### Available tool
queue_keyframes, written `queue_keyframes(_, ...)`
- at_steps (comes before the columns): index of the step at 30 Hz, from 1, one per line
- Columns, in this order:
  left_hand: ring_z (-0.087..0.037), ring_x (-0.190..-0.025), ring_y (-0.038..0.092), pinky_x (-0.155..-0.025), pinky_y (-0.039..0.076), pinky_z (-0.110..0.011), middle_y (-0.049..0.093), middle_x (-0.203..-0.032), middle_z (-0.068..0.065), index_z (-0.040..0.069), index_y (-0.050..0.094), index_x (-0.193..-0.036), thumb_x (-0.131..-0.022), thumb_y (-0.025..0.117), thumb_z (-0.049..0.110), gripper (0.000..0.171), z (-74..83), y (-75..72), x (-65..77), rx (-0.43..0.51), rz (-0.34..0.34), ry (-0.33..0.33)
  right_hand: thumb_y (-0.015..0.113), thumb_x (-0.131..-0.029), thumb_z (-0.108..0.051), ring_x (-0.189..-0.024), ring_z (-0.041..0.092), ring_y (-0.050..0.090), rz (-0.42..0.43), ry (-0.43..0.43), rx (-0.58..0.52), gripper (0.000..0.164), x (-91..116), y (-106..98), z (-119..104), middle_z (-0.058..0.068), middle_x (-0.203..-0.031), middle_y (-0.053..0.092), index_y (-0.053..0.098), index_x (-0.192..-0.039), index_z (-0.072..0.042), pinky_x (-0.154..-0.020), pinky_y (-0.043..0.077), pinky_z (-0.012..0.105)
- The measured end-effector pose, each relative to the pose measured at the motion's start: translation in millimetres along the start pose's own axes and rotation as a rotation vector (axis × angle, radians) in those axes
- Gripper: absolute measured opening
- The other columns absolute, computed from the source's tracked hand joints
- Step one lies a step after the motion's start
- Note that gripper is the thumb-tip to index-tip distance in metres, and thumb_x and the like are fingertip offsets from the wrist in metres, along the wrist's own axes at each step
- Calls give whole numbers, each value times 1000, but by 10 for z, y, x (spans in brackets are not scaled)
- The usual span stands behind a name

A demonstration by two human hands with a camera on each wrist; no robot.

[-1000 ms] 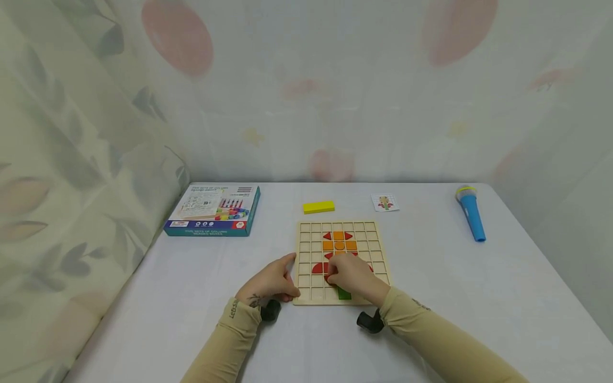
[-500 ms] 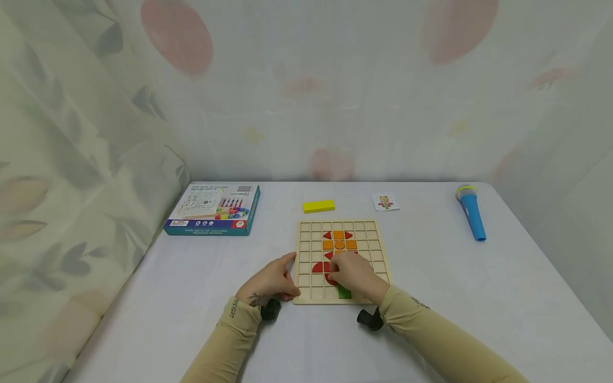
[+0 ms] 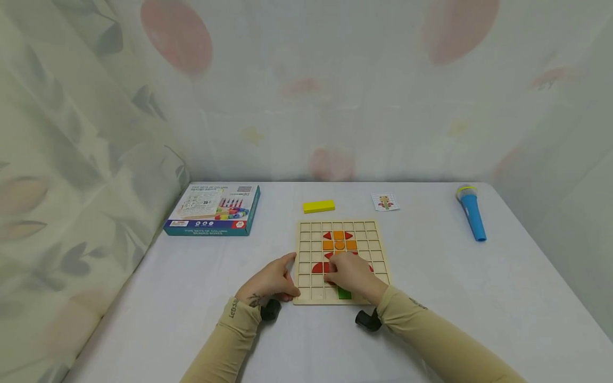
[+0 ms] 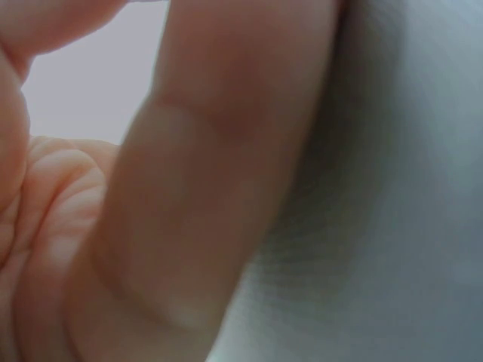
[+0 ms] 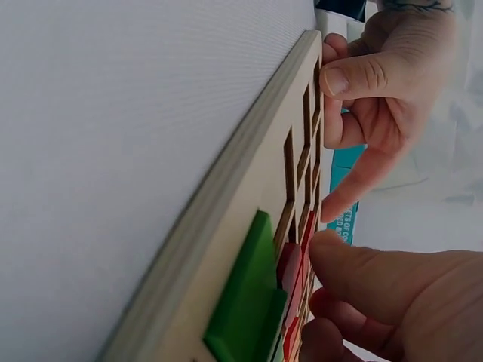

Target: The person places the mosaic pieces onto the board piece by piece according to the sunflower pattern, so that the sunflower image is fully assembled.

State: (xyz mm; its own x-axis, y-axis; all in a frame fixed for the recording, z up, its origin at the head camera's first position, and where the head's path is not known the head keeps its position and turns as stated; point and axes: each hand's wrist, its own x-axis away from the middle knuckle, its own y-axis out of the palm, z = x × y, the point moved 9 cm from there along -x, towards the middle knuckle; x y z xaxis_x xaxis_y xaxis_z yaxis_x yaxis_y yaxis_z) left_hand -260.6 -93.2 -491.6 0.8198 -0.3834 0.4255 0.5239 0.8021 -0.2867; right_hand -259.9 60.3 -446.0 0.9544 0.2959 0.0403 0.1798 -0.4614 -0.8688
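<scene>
A wooden grid board lies on the table. It bears orange squares, an orange disc, red triangles, red rounded tiles and a green tile near its front edge. My left hand rests at the board's left edge, thumb by the front corner and index finger further up. My right hand is over the lower middle, its thumb and curled fingers at a small red tile behind the green one. That hand hides several cells; its exact contact is partly hidden. The left wrist view is filled by blurred fingers.
Behind the board lie a yellow block and a small picture card. A boxed bead set is at the far left, a blue toy microphone at the far right. Patterned curtains hang behind the white table.
The right hand's fingertips have shifted slightly over the small red tile, covering more of it. The left hand and the board stay in place.
</scene>
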Motion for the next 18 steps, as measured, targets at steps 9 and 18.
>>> queue_keyframes(9, -14, -49, 54, -47, 49, -25, 55, -65, -8, 8, 18, -148, -63, 76, -5, 104, -14, 6, -1, 3, -3, 1, 73, -77, -28, -47, 10, 38, -4, 32, 11, 35, -13, 19, 55, -6, -54, 37, 48, -57, -15, -43, 23, 24)
queue_keyframes(18, -15, -49, 54, -47, 50, -25, 55, -66, -8, 7, 18, -148, -63, 77, -4, 103, -40, -4, -6, -2, -2, 7, 70, -80, -25, -50, 11, 42, 23, 54, 34, 31, -24, -90, 178, -4, -55, 42, 50, -58, -15, -45, 29, 23)
